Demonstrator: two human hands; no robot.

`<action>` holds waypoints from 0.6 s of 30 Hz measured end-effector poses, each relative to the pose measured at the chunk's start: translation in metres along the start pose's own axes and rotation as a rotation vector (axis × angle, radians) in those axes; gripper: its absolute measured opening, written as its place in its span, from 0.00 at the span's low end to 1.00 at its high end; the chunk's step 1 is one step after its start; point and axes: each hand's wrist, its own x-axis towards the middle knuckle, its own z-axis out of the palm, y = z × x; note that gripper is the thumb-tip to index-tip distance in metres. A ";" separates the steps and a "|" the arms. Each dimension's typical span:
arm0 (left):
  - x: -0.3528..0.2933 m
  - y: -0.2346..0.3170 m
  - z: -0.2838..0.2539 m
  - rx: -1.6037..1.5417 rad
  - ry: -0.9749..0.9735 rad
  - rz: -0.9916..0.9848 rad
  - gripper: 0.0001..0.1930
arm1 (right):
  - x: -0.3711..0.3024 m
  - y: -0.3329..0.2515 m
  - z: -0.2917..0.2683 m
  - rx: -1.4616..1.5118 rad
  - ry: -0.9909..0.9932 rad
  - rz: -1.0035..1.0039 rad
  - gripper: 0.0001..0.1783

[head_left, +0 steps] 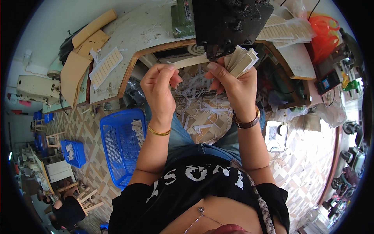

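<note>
- From where I watch, the left hand (161,84) has thumb and forefinger pinched together on one end of a pale strip (191,61), its other fingers curled.
- The strip runs rightward from that pinch, its far end just under the black machine head (233,23); I can't tell whether the right fingers touch it.
- I see the right hand (235,84) closed around a fanned bundle of strips (242,63), which sticks up above the thumb.
- Both hands are over the wood-edged cutout of the counter (146,29).
- On the counter's left I have a slatted pale sheet (106,67) beside brown board (72,76); more slatted sheets (286,32) lie on the right, near a red plastic bag (324,35).
- Below, paper scraps (204,111) litter the area between the knees, and a blue basket (117,152) stands by the left leg.
</note>
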 end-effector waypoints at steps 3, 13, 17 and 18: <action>0.004 0.000 -0.017 -0.009 -0.002 0.056 0.09 | -0.008 0.002 -0.005 -0.008 0.009 0.002 0.09; -0.006 -0.005 -0.012 0.253 -0.563 0.207 0.04 | -0.030 0.029 -0.020 0.185 -0.309 0.331 0.13; -0.015 -0.010 -0.009 0.185 -0.549 0.152 0.04 | -0.035 0.041 -0.021 0.329 -0.355 0.368 0.10; -0.020 -0.010 -0.006 0.189 -0.550 0.153 0.04 | -0.038 0.045 -0.020 0.332 -0.356 0.366 0.10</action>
